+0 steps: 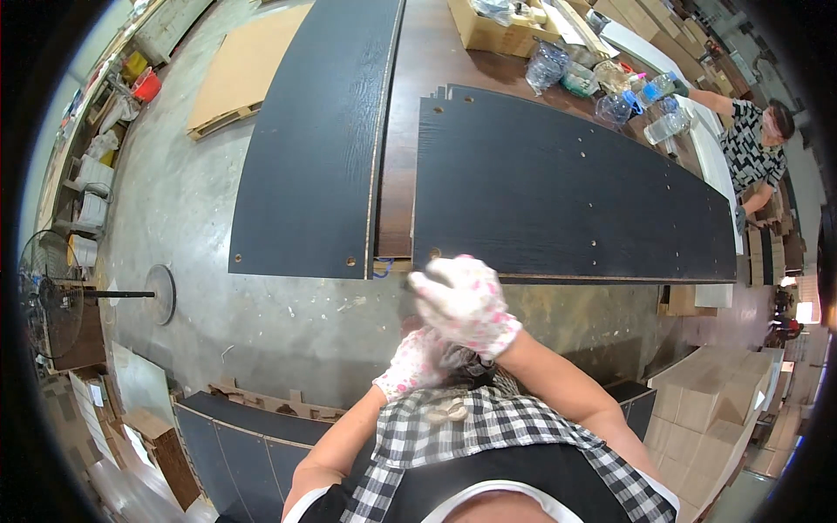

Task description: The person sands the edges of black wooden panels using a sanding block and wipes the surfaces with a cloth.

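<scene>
Both my hands wear white gloves with pink spots. My right hand [466,305] is raised at the near edge of the dark panel [558,187], beside a corner hole. Its fingers are curled together and slightly blurred; anything inside them is hidden. Lower down, my left hand [414,362] lies in front of my waist, next to a dark, bunched pouch [469,364] on my checked apron [471,418]. Its fingers are mostly covered by the right hand and the pouch. A second dark panel [314,148] lies to the left, with a gap between the two.
Water bottles [667,126] and an open cardboard box [501,30] stand at the table's far right. Another person [758,152] works beyond them. A standing fan [57,295] is at the left. Behind me are stacked cartons [711,392] and more dark panels [253,444].
</scene>
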The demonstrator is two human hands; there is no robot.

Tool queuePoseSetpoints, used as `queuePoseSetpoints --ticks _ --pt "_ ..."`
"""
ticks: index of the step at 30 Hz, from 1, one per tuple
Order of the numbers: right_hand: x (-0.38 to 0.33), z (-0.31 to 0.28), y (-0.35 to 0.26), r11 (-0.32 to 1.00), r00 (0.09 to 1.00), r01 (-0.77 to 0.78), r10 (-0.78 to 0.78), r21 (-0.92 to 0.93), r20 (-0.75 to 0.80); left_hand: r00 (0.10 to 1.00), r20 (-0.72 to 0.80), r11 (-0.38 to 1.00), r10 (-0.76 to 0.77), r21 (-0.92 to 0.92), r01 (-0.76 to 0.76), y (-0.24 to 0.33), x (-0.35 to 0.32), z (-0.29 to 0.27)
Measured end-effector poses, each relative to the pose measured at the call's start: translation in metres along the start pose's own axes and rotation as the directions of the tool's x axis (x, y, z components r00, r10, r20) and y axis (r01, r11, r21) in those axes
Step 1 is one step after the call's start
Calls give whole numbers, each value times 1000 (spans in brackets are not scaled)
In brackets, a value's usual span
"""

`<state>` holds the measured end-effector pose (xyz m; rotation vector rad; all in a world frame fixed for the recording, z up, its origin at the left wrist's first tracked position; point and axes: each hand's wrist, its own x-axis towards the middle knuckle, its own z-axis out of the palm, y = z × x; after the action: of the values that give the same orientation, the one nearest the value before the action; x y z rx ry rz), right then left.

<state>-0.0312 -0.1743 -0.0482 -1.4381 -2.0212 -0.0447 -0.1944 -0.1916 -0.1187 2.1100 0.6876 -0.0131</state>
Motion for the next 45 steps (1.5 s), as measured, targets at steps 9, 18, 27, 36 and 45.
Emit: queuePoseSetpoints --ticks 9,18,27,36,45 --pt "11 -8 -15 997 999 -26 28 -75 20 993 86 980 -81 -172 95 8 8 -37" --pt "-93 -97 32 778 802 -570 459 -263 -382 955 121 961 272 12 -276 -14 28 -24" --pt "-64 -90 15 800 871 -478 379 -363 -313 968 132 973 213 65 -223 -3 49 -28" --pt "-74 -84 9 752 784 -592 456 -290 -421 963 182 980 199 -10 -201 -5 70 -7" --pt "-129 -151 67 436 595 -803 636 -407 -492 936 169 388 309 -921 38 65 76 -29"
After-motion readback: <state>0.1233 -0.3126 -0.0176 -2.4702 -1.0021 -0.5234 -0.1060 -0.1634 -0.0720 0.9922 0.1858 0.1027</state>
